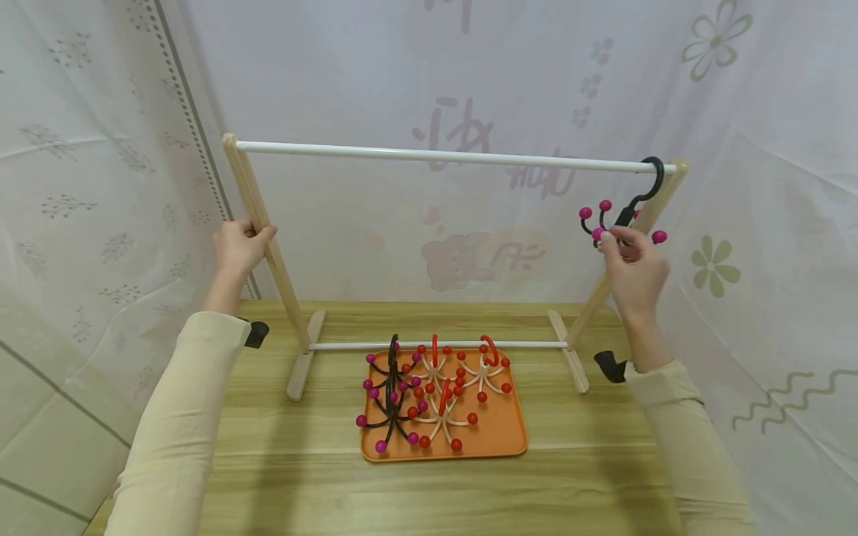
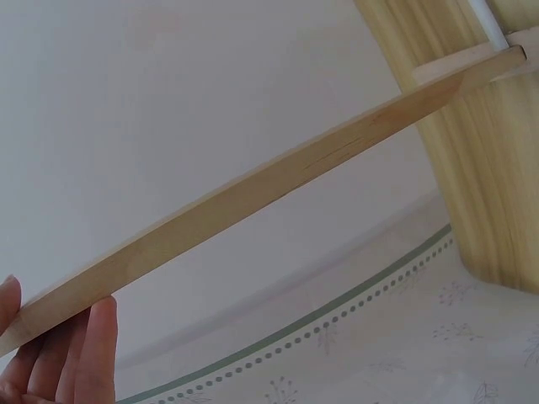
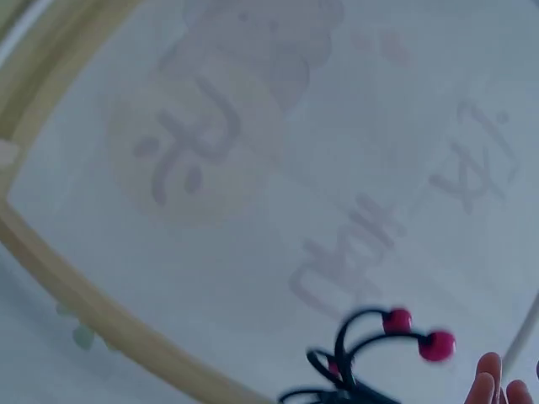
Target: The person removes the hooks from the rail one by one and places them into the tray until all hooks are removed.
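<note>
My left hand [image 1: 239,249] grips the left wooden post [image 1: 251,190] of a tabletop rack. The left wrist view shows the thumb on one side of that post and straight fingers on the other. A black multi-arm hanger [image 1: 626,216] with pink ball tips hangs by its hook from the right end of the white top rod [image 1: 436,155]. My right hand [image 1: 635,272] is raised in front of this hanger and hides part of it. In the right wrist view the fingertips [image 3: 487,374] show beside the black arms, apart from the pink balls, with nothing visible between them.
An orange tray [image 1: 499,439] lies on the wood-grain table [image 1: 429,495], holding black hangers [image 1: 392,420] with pink balls and cream hangers [image 1: 444,420] with red hooks and balls. The lower white rod [image 1: 348,346] runs behind the tray. Printed curtains [image 1: 335,246] surround the table.
</note>
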Demonstrator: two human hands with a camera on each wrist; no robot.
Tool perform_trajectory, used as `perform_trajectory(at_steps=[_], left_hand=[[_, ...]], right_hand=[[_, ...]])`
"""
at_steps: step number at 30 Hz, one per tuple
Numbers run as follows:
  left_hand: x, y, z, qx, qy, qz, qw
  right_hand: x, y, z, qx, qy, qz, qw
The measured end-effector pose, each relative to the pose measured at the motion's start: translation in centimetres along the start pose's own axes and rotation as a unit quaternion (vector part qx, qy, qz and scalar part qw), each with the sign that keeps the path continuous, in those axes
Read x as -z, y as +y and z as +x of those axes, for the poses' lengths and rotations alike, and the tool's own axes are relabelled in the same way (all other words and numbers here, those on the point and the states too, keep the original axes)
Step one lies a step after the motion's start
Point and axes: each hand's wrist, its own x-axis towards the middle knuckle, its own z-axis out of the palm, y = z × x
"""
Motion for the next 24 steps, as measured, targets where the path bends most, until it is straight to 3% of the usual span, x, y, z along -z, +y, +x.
perform_trajectory(at_steps=[4,7,12,17,24], left_hand=[[-0.1,0.1,0.0,-0.001,0.001,-0.002,1.0000],[-0.1,0.0,0.1,-0.001,0.004,-0.003,1.0000],[-0.2,-0.1,0.1,-0.002,0.005,0.004,1.0000],[-0.2,0.0,0.0,-0.001,0.000,0.003,1.0000],[-0.2,-0.1,0.1,-0.005,0.010,0.006,0.9999]], right_hand=[[1.4,-0.5,3.0,-0.031,0.054,0.002,0.998],[2.1,-0.8,4.7,-0.054,0.068,-0.003,0.996],[2.9,-1.2,6.3,-0.099,0.029,-0.050,0.993],[3.1,-1.1,7.3,-0.144,-0.026,-0.101,0.984],[2.8,-1.1,8.4,-0.182,-0.058,-0.073,0.979]])
